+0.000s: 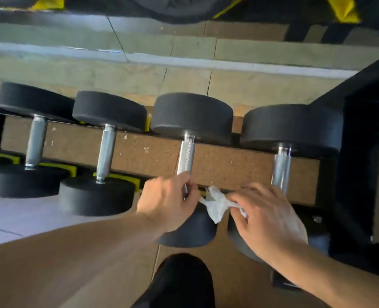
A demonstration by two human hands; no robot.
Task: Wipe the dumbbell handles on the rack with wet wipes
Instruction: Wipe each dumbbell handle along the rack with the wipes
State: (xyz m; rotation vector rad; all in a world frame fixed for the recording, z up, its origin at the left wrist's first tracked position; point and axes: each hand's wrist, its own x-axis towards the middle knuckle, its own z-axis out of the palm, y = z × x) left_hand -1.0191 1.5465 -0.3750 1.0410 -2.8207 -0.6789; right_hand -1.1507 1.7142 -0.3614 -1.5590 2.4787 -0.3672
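Note:
Several black dumbbells lie side by side on a rack, their steel handles pointing away from me. My left hand curls round the near end of the third handle. My right hand pinches a crumpled white wet wipe, which hangs between the two hands in front of the third dumbbell's near head. The fourth handle stands just beyond my right hand's fingers. Two more handles are further left, untouched.
A black rack upright closes off the right side. Yellow cradle pads show under the dumbbell heads. Brown wooden floor shows between the handles and below. My black shoe is at the bottom centre.

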